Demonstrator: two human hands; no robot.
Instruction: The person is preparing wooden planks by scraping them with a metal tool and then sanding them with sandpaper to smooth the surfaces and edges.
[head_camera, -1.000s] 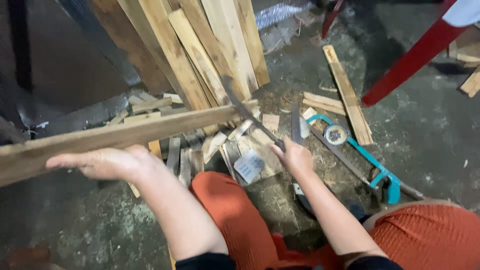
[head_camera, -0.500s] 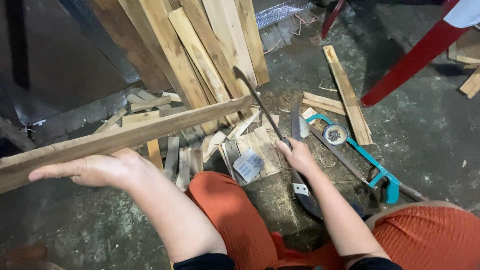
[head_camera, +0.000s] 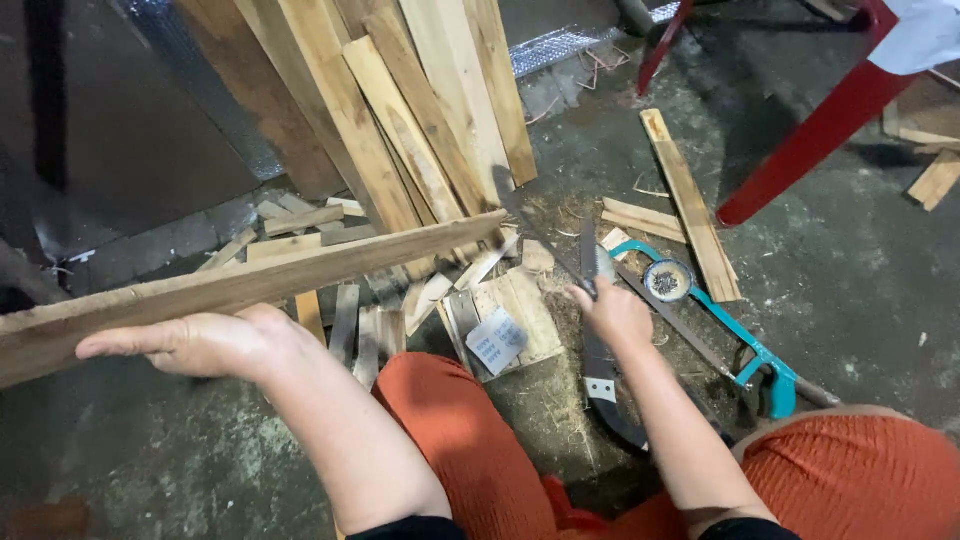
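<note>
A long wooden plank (head_camera: 250, 285) is gripped by the left hand (head_camera: 200, 343); a blade (head_camera: 535, 230) is clasped by the right hand (head_camera: 612, 312). The stained concrete floor (head_camera: 850, 270) is littered with wood scraps (head_camera: 350, 320).

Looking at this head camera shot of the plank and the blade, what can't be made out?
- Long plank: its near end runs off the left edge.
- Left hand: fingers beneath the plank hidden, so its grip is unclear.
- Blade: motion-blurred; its edge and exact kind unclear.
- Right hand: covers the handle.
- Grey card: print too small.
- Teal saw: blade end hidden behind the knee.
</note>
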